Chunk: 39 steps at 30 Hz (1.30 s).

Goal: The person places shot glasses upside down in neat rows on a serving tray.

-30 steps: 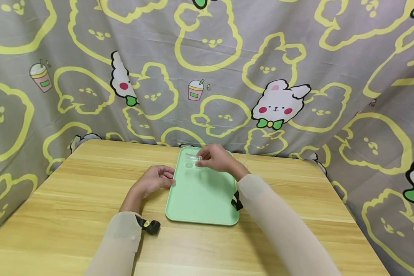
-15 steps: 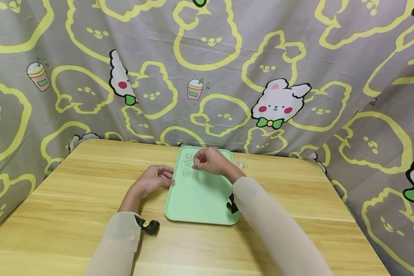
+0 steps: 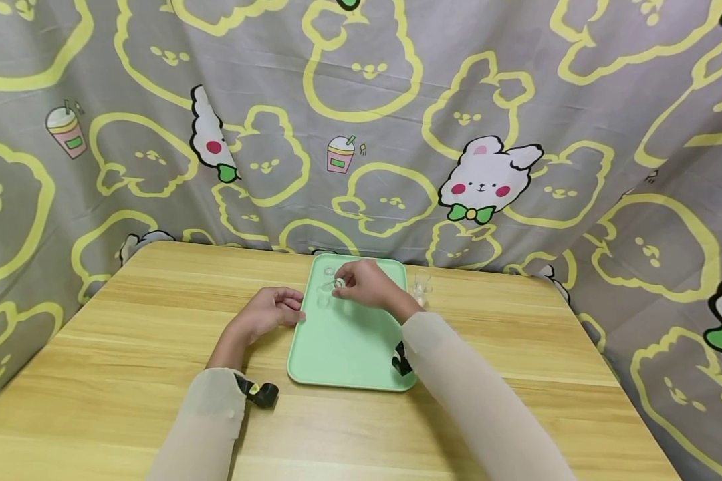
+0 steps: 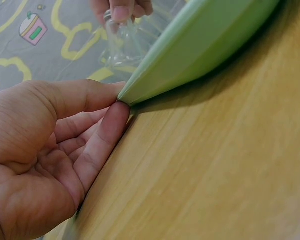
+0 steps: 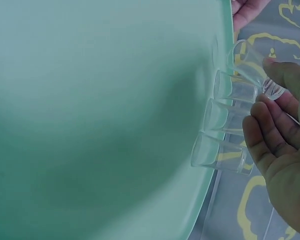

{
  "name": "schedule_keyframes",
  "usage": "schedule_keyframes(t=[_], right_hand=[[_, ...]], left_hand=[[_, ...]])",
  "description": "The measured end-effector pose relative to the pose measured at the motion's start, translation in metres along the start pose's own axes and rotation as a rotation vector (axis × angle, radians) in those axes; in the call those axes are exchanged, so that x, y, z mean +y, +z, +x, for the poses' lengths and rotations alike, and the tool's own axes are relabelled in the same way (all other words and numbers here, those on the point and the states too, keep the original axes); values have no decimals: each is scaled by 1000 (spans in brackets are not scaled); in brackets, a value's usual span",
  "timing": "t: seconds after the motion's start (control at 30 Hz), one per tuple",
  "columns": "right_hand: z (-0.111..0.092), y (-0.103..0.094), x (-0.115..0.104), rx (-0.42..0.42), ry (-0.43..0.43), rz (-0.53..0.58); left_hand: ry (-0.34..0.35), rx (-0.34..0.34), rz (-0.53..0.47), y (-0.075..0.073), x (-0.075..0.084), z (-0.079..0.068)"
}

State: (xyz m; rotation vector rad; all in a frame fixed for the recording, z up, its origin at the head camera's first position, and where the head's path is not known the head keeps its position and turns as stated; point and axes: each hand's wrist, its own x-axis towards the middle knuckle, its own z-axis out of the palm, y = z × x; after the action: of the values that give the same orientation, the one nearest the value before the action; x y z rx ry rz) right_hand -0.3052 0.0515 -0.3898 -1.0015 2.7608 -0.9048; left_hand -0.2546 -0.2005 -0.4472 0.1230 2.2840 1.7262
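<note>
My right hand (image 3: 367, 284) pinches a clear shot glass (image 5: 250, 65) by its thick base, over the far left part of the green tray (image 3: 355, 347). Its mouth slants down toward the tray in the right wrist view. Beside it, three more clear shot glasses (image 5: 222, 150) stand mouth down in a row, close together; in the head view my fingers partly hide them. On the left, my left hand (image 3: 273, 308) pinches the tray's rim between thumb and fingertips, as the left wrist view shows (image 4: 65, 145).
More clear glasses (image 3: 422, 284) stand on the wooden table (image 3: 493, 354) just right of the tray, partly behind my right wrist. A patterned curtain (image 3: 277, 147) hangs right behind the table's far edge. Black wrist cameras (image 3: 263, 395) sit at both cuffs.
My right hand has come a little toward me and left with the shot glass, and the glass now tilts mouth downward. My left hand has kept its place on the rim.
</note>
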Motion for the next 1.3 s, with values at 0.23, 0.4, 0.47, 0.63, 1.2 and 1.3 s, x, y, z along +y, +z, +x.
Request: schedule_keyframes(t=[0.23, 0.4, 0.47, 0.63, 1.2, 1.3], right_hand=[[1, 3, -6, 2, 18, -48], [2, 5, -9, 23, 22, -54], [3, 6, -10, 32, 25, -47], [4, 10, -10, 47, 26, -43], [9, 18, -13, 57, 10, -78], [10, 20, -12, 61, 18, -77]], left_hand=[[10, -2, -4, 0, 0, 0], [8, -3, -6, 0, -1, 0], [8, -5, -7, 0, -1, 0], [9, -7, -9, 0, -1, 1], [7, -5, -1, -2, -1, -1], [10, -4, -4, -2, -1, -1]])
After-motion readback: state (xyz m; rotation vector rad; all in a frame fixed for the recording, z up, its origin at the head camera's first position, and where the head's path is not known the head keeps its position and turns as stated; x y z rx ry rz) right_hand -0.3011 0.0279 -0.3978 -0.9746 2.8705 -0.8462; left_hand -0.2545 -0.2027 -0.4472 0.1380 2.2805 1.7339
